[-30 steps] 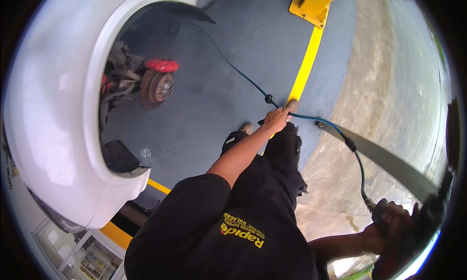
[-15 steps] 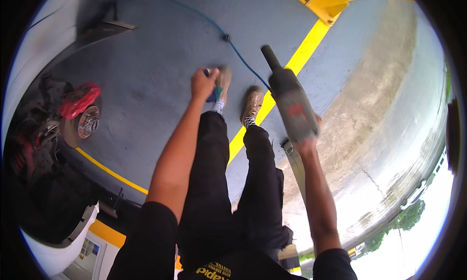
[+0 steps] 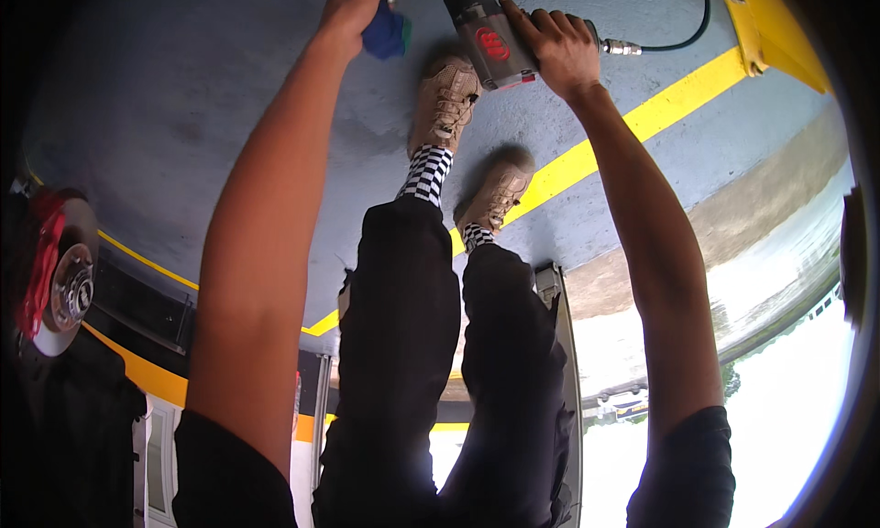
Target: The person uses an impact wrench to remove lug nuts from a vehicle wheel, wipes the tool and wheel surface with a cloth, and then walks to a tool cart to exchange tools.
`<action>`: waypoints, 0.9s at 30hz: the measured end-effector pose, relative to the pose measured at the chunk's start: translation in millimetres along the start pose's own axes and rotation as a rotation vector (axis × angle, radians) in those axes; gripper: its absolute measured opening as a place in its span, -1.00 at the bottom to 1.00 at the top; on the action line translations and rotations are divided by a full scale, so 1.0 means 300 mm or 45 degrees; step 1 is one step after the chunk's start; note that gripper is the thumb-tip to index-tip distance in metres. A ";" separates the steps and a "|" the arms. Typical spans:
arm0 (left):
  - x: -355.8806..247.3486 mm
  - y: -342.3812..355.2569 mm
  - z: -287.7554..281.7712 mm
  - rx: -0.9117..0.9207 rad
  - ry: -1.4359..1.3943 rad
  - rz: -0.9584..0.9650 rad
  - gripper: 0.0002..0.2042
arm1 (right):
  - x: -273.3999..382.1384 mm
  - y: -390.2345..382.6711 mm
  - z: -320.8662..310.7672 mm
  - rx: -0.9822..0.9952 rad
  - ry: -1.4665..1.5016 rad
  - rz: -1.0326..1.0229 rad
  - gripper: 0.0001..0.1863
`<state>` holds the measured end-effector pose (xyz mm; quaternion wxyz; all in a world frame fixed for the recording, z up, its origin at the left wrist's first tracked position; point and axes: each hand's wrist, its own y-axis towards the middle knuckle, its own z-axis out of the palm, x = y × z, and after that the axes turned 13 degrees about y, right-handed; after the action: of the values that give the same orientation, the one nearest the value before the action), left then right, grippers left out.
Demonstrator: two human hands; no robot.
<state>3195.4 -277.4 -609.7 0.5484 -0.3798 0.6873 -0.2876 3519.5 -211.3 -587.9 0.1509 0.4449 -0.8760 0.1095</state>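
Observation:
My right hand [image 3: 559,47] is wrapped round the handle of a grey and black air impact wrench [image 3: 495,42] with a red mark on its side. Its black nose reaches the top edge of the picture. A dark air hose [image 3: 674,48] joins it through a metal fitting [image 3: 621,48]. At the upper left, my left hand [image 3: 351,16] has its fingers closed. From it hangs a blue and green thing [image 3: 385,35] that looks like cloth, and a small shiny piece shows beside the fingers. What that piece is, I cannot make out.
A brake disc [image 3: 75,285] with a red caliper [image 3: 38,276] stands exposed at the left. At the upper right is a yellow metal arm [image 3: 779,28]. My tan shoes [image 3: 446,102] stand on the grey-blue floor, near a yellow line [image 3: 674,106].
Both hands have moved up in the picture, away from my body. The impact wrench has swung left and now lies across above my shoes. The brake disc appears lower and further left.

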 end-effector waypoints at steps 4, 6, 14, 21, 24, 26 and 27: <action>-0.035 0.221 0.122 -0.221 -0.254 0.106 -0.74 | -0.106 0.020 0.135 -0.014 0.001 -0.079 -0.25; -0.066 0.231 0.217 -0.193 -0.141 0.249 -0.75 | -0.175 -0.001 0.160 0.023 -0.022 -0.114 -0.21; 0.051 0.134 0.442 -0.491 0.461 0.038 -0.65 | -0.273 -0.050 0.174 0.237 0.101 0.027 -0.18; 0.022 -0.393 0.154 -0.295 0.773 -0.246 -0.63 | 0.061 -0.245 -0.186 0.321 0.107 0.607 -0.29; 0.006 -1.018 0.070 -0.033 0.502 -0.207 -0.62 | 0.302 -0.637 -0.441 0.392 0.414 0.842 -0.33; 0.107 -1.490 -0.020 -0.153 0.531 -0.138 -0.69 | 0.487 -0.834 -0.623 0.661 0.597 0.949 -0.40; 0.105 -1.717 -0.047 -0.110 0.499 -0.169 -0.73 | 0.554 -0.966 -0.710 0.577 0.677 0.969 -0.45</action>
<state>3284.5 -585.5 -205.2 0.3674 -0.3841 0.7659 -0.3617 3697.7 -434.2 -312.7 0.2178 0.0729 -0.8614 0.4531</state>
